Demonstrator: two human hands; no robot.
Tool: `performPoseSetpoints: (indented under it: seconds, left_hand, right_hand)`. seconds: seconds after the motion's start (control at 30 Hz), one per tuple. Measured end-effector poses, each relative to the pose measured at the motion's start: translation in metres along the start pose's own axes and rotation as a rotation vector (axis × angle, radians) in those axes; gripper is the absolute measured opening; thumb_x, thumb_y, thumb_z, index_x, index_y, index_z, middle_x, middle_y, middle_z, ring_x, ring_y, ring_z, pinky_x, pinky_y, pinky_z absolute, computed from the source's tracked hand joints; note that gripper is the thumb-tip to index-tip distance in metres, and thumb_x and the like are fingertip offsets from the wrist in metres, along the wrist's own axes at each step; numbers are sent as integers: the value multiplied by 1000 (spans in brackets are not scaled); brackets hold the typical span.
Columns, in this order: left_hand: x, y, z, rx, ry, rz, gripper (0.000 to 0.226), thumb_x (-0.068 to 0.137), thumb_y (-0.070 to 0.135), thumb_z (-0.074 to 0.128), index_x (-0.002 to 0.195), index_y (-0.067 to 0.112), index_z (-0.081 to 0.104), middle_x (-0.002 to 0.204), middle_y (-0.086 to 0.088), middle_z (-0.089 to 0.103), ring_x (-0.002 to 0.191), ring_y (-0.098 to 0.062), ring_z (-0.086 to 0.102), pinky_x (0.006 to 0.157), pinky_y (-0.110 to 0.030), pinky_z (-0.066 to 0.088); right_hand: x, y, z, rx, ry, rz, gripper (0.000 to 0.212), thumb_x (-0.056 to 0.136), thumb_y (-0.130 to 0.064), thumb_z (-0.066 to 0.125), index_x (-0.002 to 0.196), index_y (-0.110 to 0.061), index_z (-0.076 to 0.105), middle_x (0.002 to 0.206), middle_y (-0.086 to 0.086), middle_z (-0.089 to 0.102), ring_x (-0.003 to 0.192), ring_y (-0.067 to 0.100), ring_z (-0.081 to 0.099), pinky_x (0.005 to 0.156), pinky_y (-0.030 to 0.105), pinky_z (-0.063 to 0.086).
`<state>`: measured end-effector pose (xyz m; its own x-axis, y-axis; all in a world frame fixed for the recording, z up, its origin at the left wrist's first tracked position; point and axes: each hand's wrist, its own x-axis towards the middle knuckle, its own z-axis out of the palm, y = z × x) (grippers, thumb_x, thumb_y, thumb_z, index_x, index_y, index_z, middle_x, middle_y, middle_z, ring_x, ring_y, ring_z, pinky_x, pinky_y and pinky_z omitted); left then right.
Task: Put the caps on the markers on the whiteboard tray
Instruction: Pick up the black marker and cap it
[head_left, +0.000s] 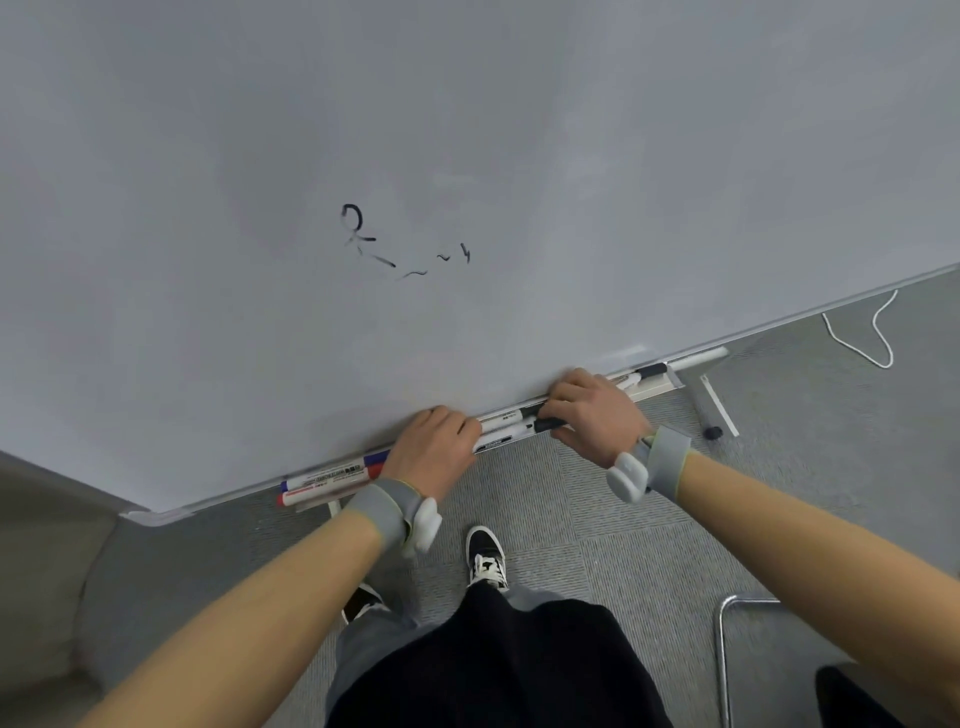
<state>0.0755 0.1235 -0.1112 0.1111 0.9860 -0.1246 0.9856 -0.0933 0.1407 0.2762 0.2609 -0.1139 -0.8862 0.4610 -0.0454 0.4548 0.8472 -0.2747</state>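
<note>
A narrow whiteboard tray (657, 387) runs along the board's lower edge. Between my hands a white marker (506, 431) lies over the tray; my left hand (436, 441) grips its barrel end. My right hand (592, 410) is closed around its black cap (548, 424). A second white marker with a black end (506, 414) lies just behind it. Left of my left hand, a blue-capped marker (332, 475) and a red-capped marker (324, 491) rest in the tray. Another black-capped marker (647, 372) lies right of my right hand.
The whiteboard (467, 156) carries a few black scribbles (358, 234). Below are grey carpet, my shoes (485, 558), a board leg with a castor (712, 431), a white cable (878, 338) at right, and a metal chair frame (727, 623) at lower right.
</note>
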Motion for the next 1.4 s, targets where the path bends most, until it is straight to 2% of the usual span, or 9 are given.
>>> performPoseSetpoints:
  seconds: [0.2,0.5,0.67,0.77,0.83,1.03,1.2,1.33,1.4]
  left_hand:
    - [-2,-3,-4,-60,36,35,27,63,13,85,76,2,64,71,-16,64,69,-34,62,61,-37,53]
    - [-15,-13,-22,-306,118,-30,11,86,13,61,94,6,58,91,-12,58,80,-30,56,70,-39,50]
    - [-31,-12,-42,-522,74,-186,10,87,28,46,92,26,38,63,3,56,53,-19,52,50,-36,42]
    - [-39,-15,-63,-551,91,-149,10,82,33,41,91,28,37,56,5,51,49,-12,49,49,-34,40]
    - [-40,-15,-76,-560,100,-109,11,81,32,42,90,28,38,55,6,51,48,-10,47,48,-31,38]
    - [-35,-12,-94,-540,133,-99,11,81,29,45,90,29,39,52,10,48,47,-7,47,44,-22,29]
    - [-32,-8,-102,-541,104,-100,11,80,30,46,89,29,39,55,6,54,46,-11,46,47,-30,36]
    - [-28,-2,-109,-555,87,-93,11,81,31,45,90,29,39,58,2,57,47,-14,47,47,-32,38]
    - [-24,1,-111,-574,107,-85,13,81,32,46,93,27,45,58,3,56,46,-12,47,46,-29,35]
  right_hand:
    - [1,6,-4,130,34,26,23,75,-19,80,97,-15,74,97,4,72,100,31,58,79,45,50]
    - [-7,-2,-28,436,214,154,19,84,-14,75,103,-14,73,94,1,75,87,19,66,81,40,53]
    - [-17,-8,-48,730,202,300,25,80,-19,77,100,-26,63,82,5,73,76,25,66,78,37,54]
    - [-18,-17,-62,864,197,280,18,80,-20,78,92,-27,67,82,17,72,76,37,63,76,47,53]
    - [-18,-24,-72,896,188,230,16,80,-21,78,92,-29,71,77,24,67,70,36,60,69,43,51]
    - [-12,-35,-90,905,189,156,17,79,-15,78,93,-24,74,57,-15,56,55,2,47,60,11,40]
    - [-11,-41,-99,873,226,163,16,80,-14,78,94,-18,74,55,-19,59,54,1,49,61,11,40]
    - [-11,-47,-100,829,244,142,21,77,-35,74,95,-24,74,58,-20,60,58,10,55,65,24,49]
    - [-11,-49,-99,839,253,146,20,77,-34,74,95,-25,75,57,-16,60,57,13,58,64,27,51]
